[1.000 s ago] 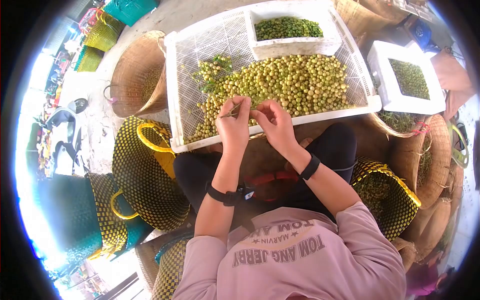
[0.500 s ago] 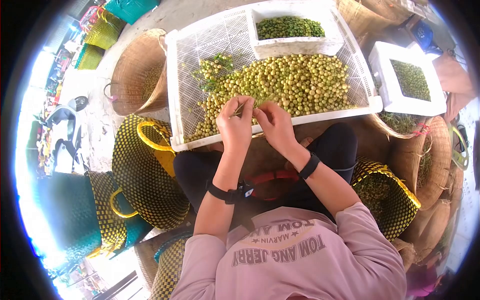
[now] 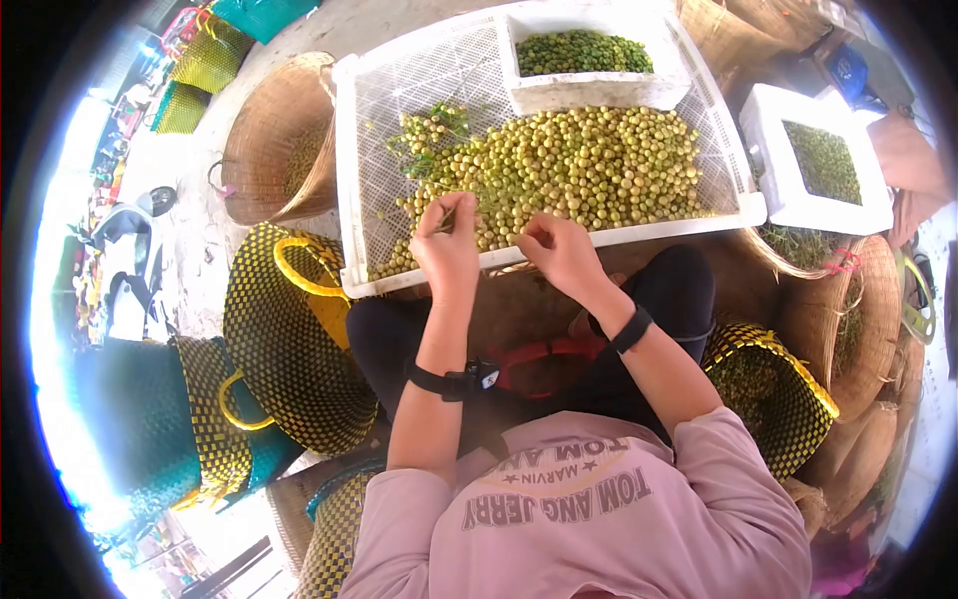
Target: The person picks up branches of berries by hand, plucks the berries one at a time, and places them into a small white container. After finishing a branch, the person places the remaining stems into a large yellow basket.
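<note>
My left hand is closed in a pinch over the front edge of a white perforated tray, on a thin greenish stem. To its right, my right hand is also pinched, by the tray's front rim; whatever its fingertips hold, if anything, is hidden. Beyond both hands lies a heap of small round yellow-green fruits. A leafy cluster of fruits on stems rests at the heap's left side.
A white foam box of darker green fruits sits in the tray's back right. Another foam box stands right, above a wicker basket. Yellow-black woven baskets flank my legs. A large wicker basket stands left.
My hands have drawn apart; they were together over the tray's front edge. The left has shifted left with the stem, the right slightly right and down.
</note>
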{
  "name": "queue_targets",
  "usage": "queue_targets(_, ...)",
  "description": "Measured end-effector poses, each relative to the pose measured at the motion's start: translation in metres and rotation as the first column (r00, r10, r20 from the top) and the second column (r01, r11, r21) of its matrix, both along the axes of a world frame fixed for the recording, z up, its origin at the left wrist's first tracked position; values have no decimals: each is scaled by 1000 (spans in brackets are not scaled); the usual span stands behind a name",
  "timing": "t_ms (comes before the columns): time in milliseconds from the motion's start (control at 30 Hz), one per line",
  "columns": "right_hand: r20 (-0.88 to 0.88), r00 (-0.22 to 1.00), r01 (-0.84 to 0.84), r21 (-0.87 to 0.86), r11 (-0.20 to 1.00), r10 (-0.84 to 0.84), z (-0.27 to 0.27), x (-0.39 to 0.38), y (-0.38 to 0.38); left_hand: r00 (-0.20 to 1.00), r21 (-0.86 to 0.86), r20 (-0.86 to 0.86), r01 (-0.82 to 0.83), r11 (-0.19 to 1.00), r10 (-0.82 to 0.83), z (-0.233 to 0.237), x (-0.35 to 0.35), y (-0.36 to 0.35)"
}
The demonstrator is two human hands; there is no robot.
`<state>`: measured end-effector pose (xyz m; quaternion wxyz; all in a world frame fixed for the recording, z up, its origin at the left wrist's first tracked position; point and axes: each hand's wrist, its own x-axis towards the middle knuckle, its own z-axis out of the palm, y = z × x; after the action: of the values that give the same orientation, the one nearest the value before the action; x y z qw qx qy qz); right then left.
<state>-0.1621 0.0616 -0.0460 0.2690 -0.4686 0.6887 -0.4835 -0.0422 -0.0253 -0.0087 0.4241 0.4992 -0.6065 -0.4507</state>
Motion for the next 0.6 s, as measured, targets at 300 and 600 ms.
queue_targets(300, 813, 581, -78, 13, 997, 35, 9, 11, -7, 882, 441, -462, 137, 887, 93, 0, 1, -8)
queue_targets(600, 958, 238, -38, -155, 987, 160, -1, -2, -8, 787, 529, -596, 235, 816, 160, -15, 14, -27)
